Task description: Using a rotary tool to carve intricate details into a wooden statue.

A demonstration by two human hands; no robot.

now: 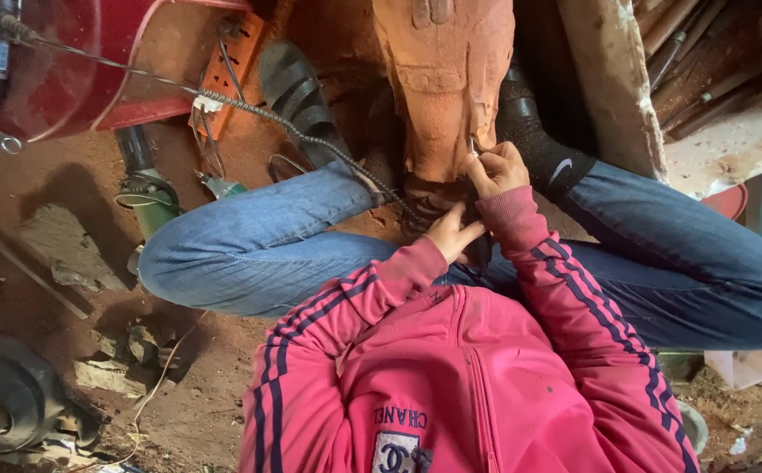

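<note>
Reddish carved wood block (444,79) stands between the knees on the dirt floor (205,394); the right hand (496,168) pinches a small metal tool (474,145) against its lower edge, fingers closed. The left hand (453,233), half curled, braces below it, seemingly holding nothing, so fine detail work looks under way, calling for steady, light pressure.

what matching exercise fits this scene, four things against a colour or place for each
Things:
1. wooden carving
2. right hand
3. left hand
4. power strip

Descriptions:
A. orange, on the ground at upper left
B. reddish-brown, upright between the legs
C. up at the carving's lower edge, gripping a thin metal tool
D. lower down, at the carving's base

Pairs: 1-B, 2-C, 3-D, 4-A
</note>
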